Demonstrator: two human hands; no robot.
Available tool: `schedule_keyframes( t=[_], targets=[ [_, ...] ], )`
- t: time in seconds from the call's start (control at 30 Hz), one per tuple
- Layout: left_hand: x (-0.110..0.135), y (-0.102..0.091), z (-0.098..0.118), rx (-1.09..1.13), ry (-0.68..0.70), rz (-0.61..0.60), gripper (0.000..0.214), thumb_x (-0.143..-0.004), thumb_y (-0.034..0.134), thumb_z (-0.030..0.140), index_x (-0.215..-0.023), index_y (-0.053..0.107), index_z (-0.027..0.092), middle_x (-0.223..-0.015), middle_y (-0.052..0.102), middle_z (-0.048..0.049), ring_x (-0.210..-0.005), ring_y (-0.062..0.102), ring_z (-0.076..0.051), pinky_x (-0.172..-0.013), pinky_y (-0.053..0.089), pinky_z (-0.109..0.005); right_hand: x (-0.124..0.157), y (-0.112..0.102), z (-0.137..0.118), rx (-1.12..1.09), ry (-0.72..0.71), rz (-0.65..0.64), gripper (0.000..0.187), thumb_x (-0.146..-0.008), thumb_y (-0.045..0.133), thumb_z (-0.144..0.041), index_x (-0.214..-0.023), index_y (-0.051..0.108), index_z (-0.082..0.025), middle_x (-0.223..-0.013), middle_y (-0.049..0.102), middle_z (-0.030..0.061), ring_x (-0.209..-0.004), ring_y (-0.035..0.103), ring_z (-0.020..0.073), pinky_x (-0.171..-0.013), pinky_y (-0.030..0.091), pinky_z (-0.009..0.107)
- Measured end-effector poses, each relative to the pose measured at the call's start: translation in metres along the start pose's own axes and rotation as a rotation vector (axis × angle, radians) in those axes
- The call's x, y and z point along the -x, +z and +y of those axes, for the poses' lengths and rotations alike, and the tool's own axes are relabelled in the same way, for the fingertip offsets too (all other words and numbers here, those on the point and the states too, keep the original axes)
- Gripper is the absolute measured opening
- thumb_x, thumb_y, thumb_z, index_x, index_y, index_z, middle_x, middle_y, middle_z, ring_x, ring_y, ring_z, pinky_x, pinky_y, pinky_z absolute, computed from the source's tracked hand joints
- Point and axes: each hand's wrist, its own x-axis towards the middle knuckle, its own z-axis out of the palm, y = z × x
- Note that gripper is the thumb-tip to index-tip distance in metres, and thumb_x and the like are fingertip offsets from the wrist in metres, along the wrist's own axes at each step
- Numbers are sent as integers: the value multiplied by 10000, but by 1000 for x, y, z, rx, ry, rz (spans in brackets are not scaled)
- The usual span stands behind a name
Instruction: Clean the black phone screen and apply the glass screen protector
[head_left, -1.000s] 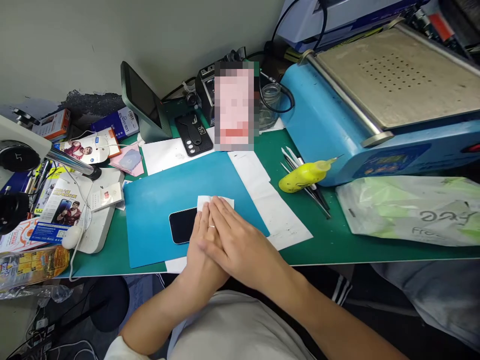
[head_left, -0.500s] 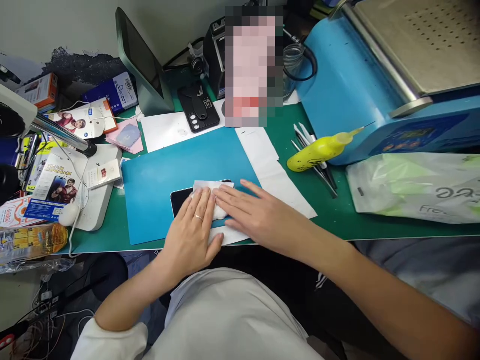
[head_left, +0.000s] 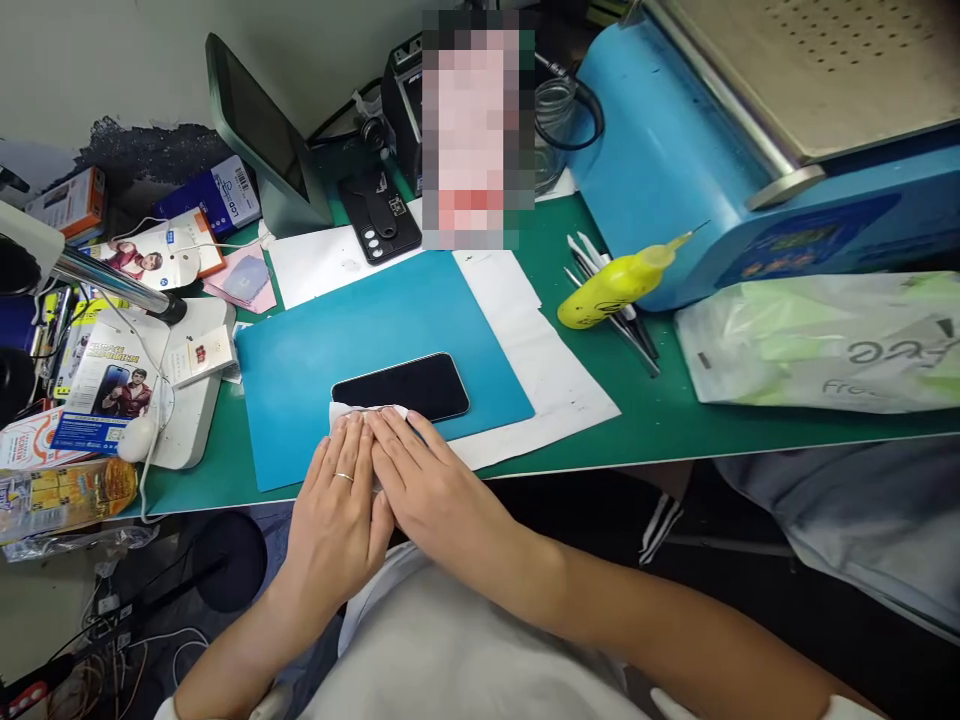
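A phone [head_left: 412, 386] with a dark screen lies face up on the blue mat [head_left: 360, 320]. Along its lower left side, a white tissue [head_left: 346, 408] shows from under my fingertips. My left hand [head_left: 339, 500], with a ring on one finger, is palm down, its fingers pressed together on the tissue. Beside it, touching, my right hand [head_left: 439, 490] also presses its fingertips onto the tissue. Most of the tissue is hidden under both hands.
Right of the mat are a yellow bottle [head_left: 615, 288] with a needle tip, tweezers [head_left: 637, 345], a blue machine [head_left: 645, 170] and a plastic packet [head_left: 817, 345]. A black phone case [head_left: 380, 218] and a tablet-like screen [head_left: 262, 125] stand behind. Boxes [head_left: 120, 375] crowd the left.
Both hands have slid with the tissue off the phone, toward me and to the left. More of the phone's screen now shows. The camera view has shifted slightly.
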Motion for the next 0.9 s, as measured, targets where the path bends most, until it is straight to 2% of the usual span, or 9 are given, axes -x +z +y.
schedule_keyframes(
  t=[0.13, 0.27, 0.37, 0.53, 0.67, 0.9],
  targets=[
    [-1, 5, 11, -8, 7, 14, 696, -1036, 388, 261, -1660, 141, 77, -1669, 345, -214, -1573, 300, -342, -1246, 380, -544, 10, -5, 2, 2, 18, -3, 470, -993, 410, -106, -1401, 568, 65, -1477, 586, 238, -1384, 572, 329, -1162, 493, 463],
    [-14, 12, 30, 0, 52, 18, 691, -1044, 363, 313, -1633, 179, 3, -1647, 357, -262, -1581, 272, -349, -1257, 356, -522, 26, -15, 15, 6, 53, -44, 478, -983, 380, -78, -1402, 558, 66, -1498, 561, 249, -1387, 570, 326, -1151, 491, 478],
    [-29, 18, 47, -2, 81, 42, 672, -1049, 336, 355, -1590, 274, -37, -1627, 386, -274, -1572, 288, -364, -1265, 334, -510, 39, -22, 31, 10, 69, -90, 484, -975, 355, -60, -1408, 545, 44, -1523, 536, 251, -1404, 554, 320, -1151, 472, 514],
    [-49, 28, 69, -13, 98, 123, 689, -1052, 294, 418, -1487, 445, -95, -1550, 488, -298, -1498, 430, -395, -1262, 326, -467, 54, -25, 56, 14, 28, -107, 506, -936, 361, -36, -1415, 501, 50, -1501, 558, 268, -1375, 576, 342, -1107, 492, 536],
    [-62, 29, 71, 1, 100, 103, 691, -1062, 293, 422, -1505, 440, -88, -1571, 477, -270, -1509, 420, -375, -1271, 299, -447, 52, -23, 71, 21, -19, -106, 515, -920, 369, -52, -1408, 494, 59, -1455, 599, 270, -1353, 588, 370, -1065, 526, 526],
    [-80, 24, 58, 43, 58, 26, 680, -1068, 316, 423, -1519, 436, -71, -1592, 465, -232, -1521, 411, -340, -1263, 300, -423, 38, -19, 85, -1, -52, -163, 601, -896, 422, -72, -1483, 414, 57, -1502, 542, 282, -1434, 499, 389, -1113, 498, 533]
  ],
)
